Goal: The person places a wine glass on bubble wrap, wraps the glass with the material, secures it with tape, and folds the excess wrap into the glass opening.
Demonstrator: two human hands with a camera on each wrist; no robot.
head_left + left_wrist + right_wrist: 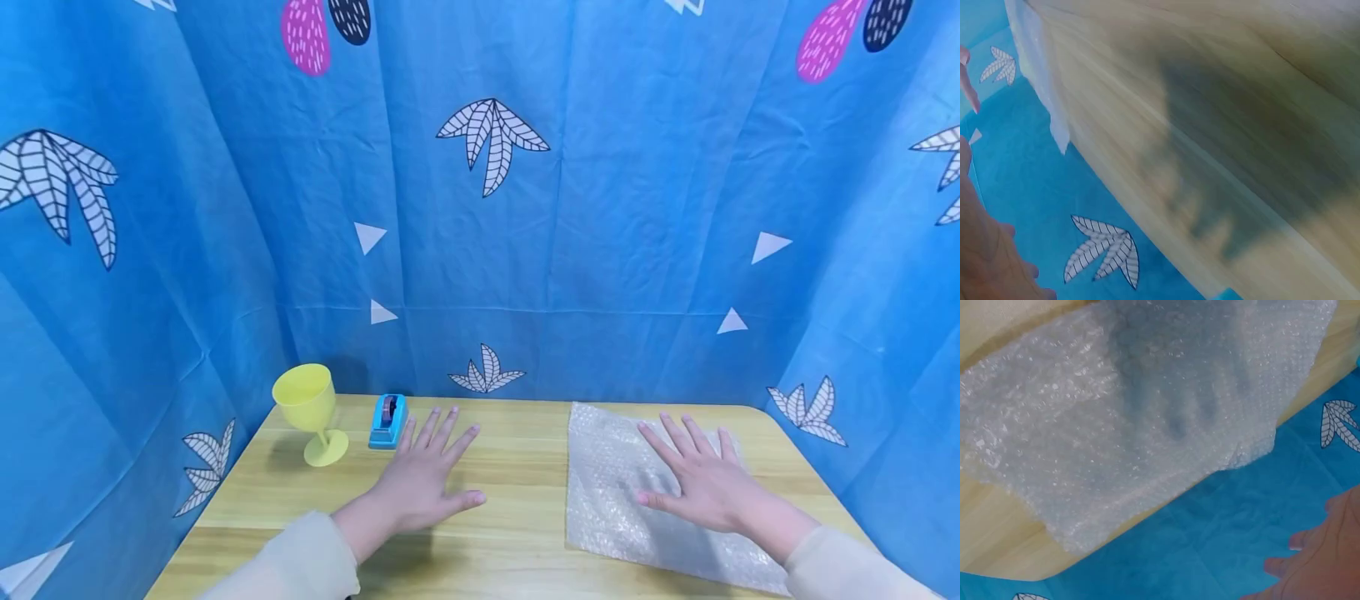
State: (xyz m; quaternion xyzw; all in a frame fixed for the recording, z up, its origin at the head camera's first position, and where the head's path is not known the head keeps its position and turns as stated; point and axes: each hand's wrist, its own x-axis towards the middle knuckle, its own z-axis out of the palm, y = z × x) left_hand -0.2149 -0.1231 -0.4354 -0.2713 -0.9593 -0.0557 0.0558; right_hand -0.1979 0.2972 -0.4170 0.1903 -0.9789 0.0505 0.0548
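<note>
My left hand (422, 486) is held palm down above the wooden table, fingers spread and holding nothing, just right of a blue tape dispenser (387, 422). A yellow goblet (306, 400) stands upright at the table's left side. Over a sheet of bubble wrap (607, 500) hovers my right hand (708, 487), its fingers spread too. In the right wrist view the bubble wrap (1085, 437) lies flat with the hand's shadow on it, and part of the right hand (1322, 562) shows. The left wrist view has the left hand (988, 256) at its edge.
The light wooden table (517, 475) ends at a blue curtain (630, 208) with leaf and triangle prints, which hangs behind it and along both sides. A corner of the tape dispenser (1229, 294) shows low in the left wrist view.
</note>
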